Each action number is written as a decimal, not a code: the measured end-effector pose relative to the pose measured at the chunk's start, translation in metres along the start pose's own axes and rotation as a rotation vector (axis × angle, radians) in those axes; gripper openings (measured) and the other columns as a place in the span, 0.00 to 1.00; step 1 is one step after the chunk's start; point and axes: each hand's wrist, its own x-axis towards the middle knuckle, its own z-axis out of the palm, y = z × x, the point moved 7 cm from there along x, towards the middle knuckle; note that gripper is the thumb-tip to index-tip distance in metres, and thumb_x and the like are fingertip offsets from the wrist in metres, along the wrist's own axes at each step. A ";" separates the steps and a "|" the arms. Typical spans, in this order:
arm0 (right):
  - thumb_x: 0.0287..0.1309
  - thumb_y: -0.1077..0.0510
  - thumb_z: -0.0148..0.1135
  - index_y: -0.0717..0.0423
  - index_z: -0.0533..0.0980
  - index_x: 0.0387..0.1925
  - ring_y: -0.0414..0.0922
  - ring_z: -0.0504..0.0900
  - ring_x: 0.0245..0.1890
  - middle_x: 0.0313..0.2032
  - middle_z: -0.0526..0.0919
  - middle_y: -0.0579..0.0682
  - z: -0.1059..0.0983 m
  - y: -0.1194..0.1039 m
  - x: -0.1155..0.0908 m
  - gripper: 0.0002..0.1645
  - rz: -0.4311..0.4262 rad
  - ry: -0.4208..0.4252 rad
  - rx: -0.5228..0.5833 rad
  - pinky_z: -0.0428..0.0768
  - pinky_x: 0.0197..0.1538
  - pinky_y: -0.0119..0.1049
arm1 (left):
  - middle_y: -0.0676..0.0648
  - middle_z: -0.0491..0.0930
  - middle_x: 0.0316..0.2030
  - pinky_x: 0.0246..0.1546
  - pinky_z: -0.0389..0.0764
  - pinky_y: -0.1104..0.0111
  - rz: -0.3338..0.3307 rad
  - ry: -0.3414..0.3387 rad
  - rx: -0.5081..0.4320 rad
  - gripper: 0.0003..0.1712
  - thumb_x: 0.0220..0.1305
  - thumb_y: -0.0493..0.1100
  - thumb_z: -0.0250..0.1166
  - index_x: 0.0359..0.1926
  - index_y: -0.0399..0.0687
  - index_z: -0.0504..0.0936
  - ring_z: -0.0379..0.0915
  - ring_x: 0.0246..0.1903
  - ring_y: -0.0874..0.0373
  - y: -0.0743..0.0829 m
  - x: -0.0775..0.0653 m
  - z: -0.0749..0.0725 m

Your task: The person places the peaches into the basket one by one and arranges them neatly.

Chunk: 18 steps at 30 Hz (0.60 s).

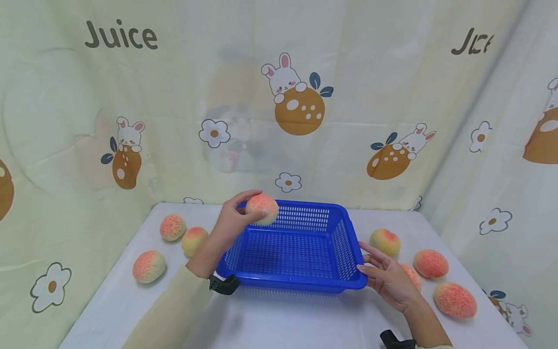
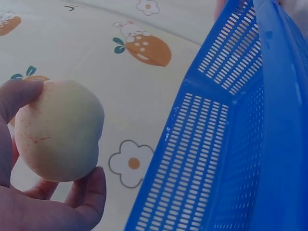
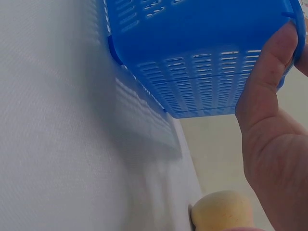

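Note:
A pink and cream peach (image 1: 263, 208) is gripped in my left hand (image 1: 231, 220), thumb on one side and fingers round the other. It is held up over the back left corner of a blue plastic basket (image 1: 287, 278). In the left wrist view the pale side of the peach (image 2: 62, 130) faces the camera, beside the basket's slotted wall (image 2: 187, 163). My right hand (image 1: 390, 278) pinches the basket's right rim near the front corner. Seen from the right wrist, the thumb (image 3: 269, 67) lies against the rim. Nothing lies inside the basket.
On the left of the white-covered table (image 1: 279, 325) lie three peaches, one of them yellowish (image 1: 194, 241). Several more peaches sit to the right, including a red one (image 1: 455, 300) near the edge and a yellow one (image 1: 385, 242). A printed curtain (image 1: 244, 87) hangs behind.

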 end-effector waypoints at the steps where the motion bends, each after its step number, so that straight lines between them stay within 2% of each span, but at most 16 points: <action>1: 0.71 0.65 0.60 0.53 0.48 0.81 0.40 0.86 0.47 0.46 0.82 0.43 0.000 0.000 0.000 0.46 -0.001 -0.002 0.001 0.87 0.54 0.37 | 0.47 0.77 0.62 0.52 0.84 0.64 0.001 -0.009 -0.013 0.31 0.63 0.43 0.74 0.66 0.63 0.78 0.79 0.53 0.49 0.001 0.001 0.003; 6: 0.70 0.65 0.60 0.53 0.49 0.81 0.40 0.86 0.46 0.46 0.81 0.43 0.001 -0.001 -0.001 0.46 -0.008 -0.011 0.012 0.87 0.54 0.37 | 0.45 0.77 0.62 0.48 0.83 0.67 -0.001 -0.036 -0.023 0.31 0.62 0.41 0.74 0.66 0.60 0.79 0.78 0.52 0.50 0.003 0.009 0.015; 10: 0.71 0.66 0.59 0.54 0.48 0.81 0.40 0.87 0.47 0.46 0.82 0.43 0.002 0.000 -0.001 0.46 -0.022 -0.036 0.021 0.87 0.54 0.37 | 0.46 0.78 0.60 0.48 0.84 0.67 -0.003 -0.039 -0.010 0.30 0.61 0.41 0.75 0.64 0.62 0.80 0.77 0.52 0.50 0.001 0.017 0.021; 18: 0.70 0.66 0.59 0.54 0.48 0.81 0.41 0.87 0.47 0.46 0.82 0.43 -0.001 0.002 -0.001 0.46 -0.024 -0.043 0.038 0.87 0.54 0.37 | 0.47 0.79 0.61 0.52 0.85 0.62 -0.005 -0.072 0.023 0.30 0.60 0.44 0.76 0.64 0.61 0.81 0.78 0.55 0.49 -0.007 0.033 0.035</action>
